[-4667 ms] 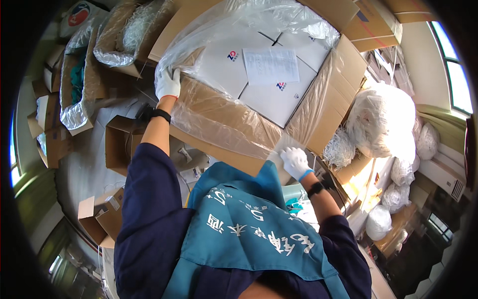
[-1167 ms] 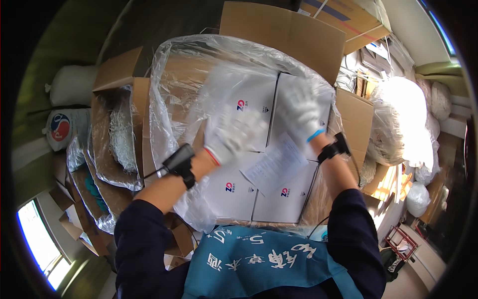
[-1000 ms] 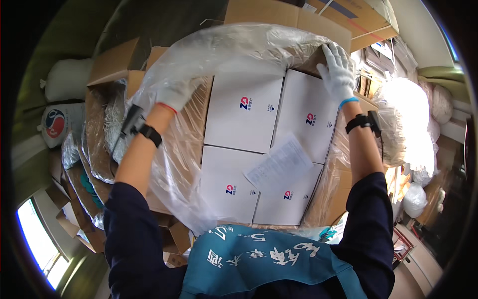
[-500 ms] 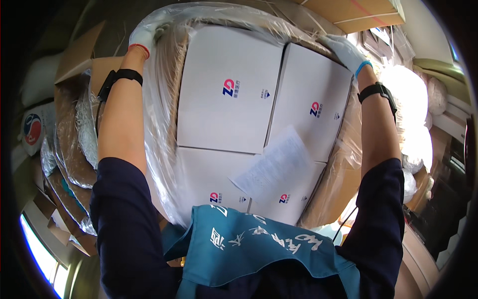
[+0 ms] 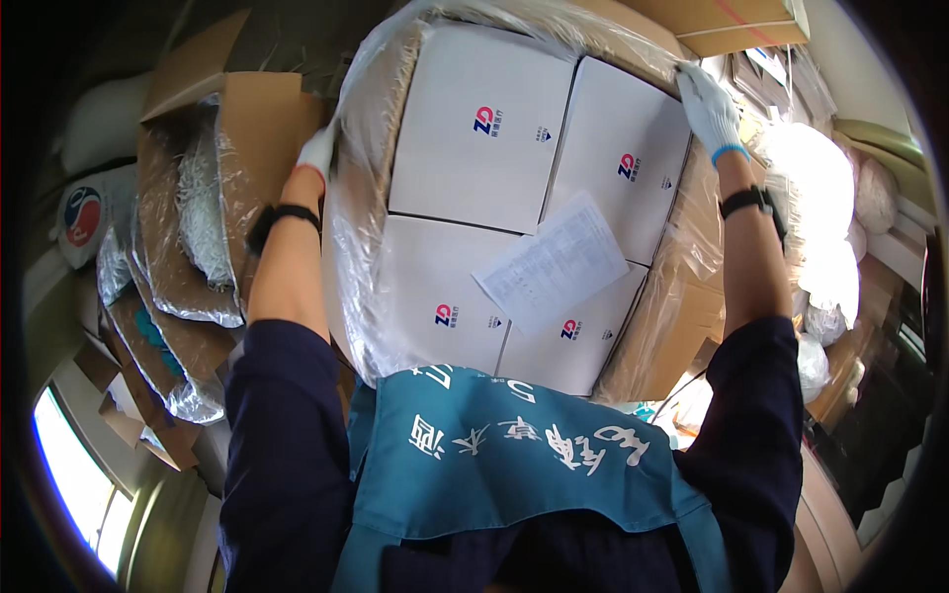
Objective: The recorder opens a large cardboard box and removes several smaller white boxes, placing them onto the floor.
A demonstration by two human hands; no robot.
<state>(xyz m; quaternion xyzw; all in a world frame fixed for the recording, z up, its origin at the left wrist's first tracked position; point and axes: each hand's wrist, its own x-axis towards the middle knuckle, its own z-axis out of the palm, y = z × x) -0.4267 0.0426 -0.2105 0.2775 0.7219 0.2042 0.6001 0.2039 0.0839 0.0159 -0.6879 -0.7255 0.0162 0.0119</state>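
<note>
A large cardboard carton (image 5: 660,358), lined with clear plastic (image 5: 358,259), stands in front of me. Inside it lie several white boxes (image 5: 465,163) with red and blue printing, packed side by side. A printed paper sheet (image 5: 554,265) rests across them, slightly askew. My left hand (image 5: 318,150), in a white glove with a red cuff, is against the carton's left outer side; its fingers are mostly hidden. At the far right corner, my right hand (image 5: 710,111), gloved with a blue cuff, closes its bent fingers on the liner along the rim.
Left of the carton stands an open cardboard box (image 5: 259,168) holding plastic-wrapped white material (image 5: 203,212). Another brown carton (image 5: 741,25) sits beyond the far right corner. Bulky white plastic-wrapped bundles (image 5: 806,198) are piled at the right.
My left hand has come down from the far left corner to the carton's left side. The carton's contents appear higher in view, and my right hand stays at the far right corner.
</note>
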